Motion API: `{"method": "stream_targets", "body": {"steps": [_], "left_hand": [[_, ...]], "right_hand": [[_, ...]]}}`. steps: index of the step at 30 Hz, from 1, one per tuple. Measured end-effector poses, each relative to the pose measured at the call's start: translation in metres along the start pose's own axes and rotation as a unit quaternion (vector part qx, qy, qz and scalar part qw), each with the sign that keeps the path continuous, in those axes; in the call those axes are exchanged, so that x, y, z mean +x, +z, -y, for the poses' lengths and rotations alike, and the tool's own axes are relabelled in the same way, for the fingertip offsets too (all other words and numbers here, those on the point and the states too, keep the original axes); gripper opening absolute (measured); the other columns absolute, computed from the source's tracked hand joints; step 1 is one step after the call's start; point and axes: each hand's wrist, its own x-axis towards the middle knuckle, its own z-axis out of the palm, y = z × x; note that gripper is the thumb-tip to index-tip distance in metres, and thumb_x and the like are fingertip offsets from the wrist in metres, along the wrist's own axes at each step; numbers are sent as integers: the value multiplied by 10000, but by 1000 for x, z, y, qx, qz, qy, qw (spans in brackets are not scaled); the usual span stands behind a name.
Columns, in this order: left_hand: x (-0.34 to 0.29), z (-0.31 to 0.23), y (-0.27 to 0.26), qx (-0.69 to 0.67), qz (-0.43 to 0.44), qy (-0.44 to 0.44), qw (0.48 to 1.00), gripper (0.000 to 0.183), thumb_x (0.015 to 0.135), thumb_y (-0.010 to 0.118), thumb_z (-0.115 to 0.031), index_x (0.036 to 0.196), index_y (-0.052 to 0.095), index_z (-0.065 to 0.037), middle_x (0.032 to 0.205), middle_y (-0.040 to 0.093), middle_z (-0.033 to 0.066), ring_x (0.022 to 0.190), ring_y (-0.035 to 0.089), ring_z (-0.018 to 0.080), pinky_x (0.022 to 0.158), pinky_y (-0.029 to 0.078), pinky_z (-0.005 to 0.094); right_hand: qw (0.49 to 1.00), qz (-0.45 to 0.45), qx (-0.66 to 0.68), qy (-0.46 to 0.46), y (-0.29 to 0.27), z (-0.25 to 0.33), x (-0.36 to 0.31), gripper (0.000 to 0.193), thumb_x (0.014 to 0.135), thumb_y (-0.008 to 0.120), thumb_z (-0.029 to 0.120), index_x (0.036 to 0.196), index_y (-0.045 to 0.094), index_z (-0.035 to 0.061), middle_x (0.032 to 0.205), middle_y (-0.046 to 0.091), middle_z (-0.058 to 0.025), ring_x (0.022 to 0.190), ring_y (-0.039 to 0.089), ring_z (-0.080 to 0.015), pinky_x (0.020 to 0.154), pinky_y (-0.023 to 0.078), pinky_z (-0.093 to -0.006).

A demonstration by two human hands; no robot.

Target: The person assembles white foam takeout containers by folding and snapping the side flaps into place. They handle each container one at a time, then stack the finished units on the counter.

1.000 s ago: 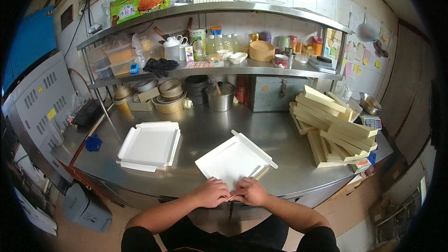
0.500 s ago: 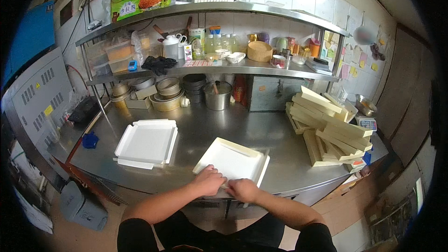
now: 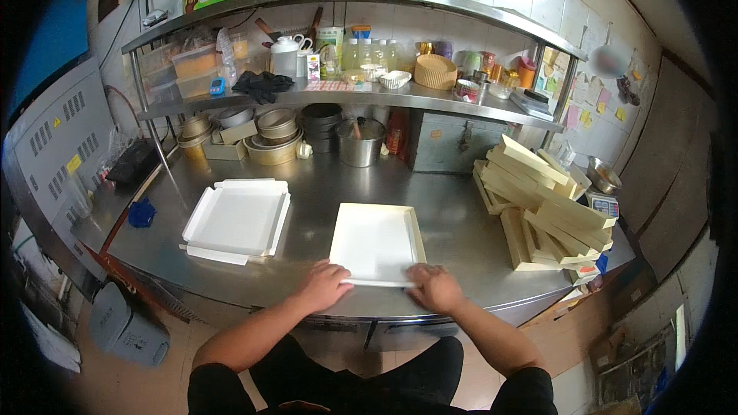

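Short black sleeves (image 3: 219, 390), black legwear (image 3: 423, 361), bare forearms (image 3: 254, 330)

A working kitchen, this one! Steel desk (image 3: 453, 215), cooking pot (image 3: 363, 150), stacked round tins (image 3: 277, 138), bottles (image 3: 366, 54) lined along the shelf (image 3: 427, 97).

Shallow tray (image 3: 374, 244), looks like card, roughly square, open-topped. Sits floor-down near front edge of steel worktop (image 3: 465, 261), sides nearly square to that edge. Floor plain white, bare. Far and right walls upright, cream-coloured from here. Near side shows as thin white rim, fairly straight. Both near corners partly covered, folds there can't be made out.
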Motion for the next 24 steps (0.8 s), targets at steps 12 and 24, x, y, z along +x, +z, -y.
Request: {"method": "stream_targets", "body": {"steps": [12, 24], "left_hand": [[18, 13, 1, -10, -126, 25, 992, 206, 971, 790, -303, 1068, 807, -123, 1197, 787, 40, 1142, 721, 316, 1011, 561, 467], [42, 22, 17, 83, -107, -20, 991, 216, 1041, 699, -278, 1000, 798, -90, 1049, 769, 97, 1054, 698, 341, 998, 517, 501]], "right_hand": [[980, -115, 100, 126, 24, -22, 20, 158, 1019, 752, 267, 1111, 808, 151, 1114, 810, -101, 1019, 768, -331, 927, 565, -482], [996, -75, -38, 40, 28, -31, 50, 229, 1026, 700, 337, 1063, 821, 146, 1244, 758, -59, 1181, 690, -273, 1153, 404, -551]]}}
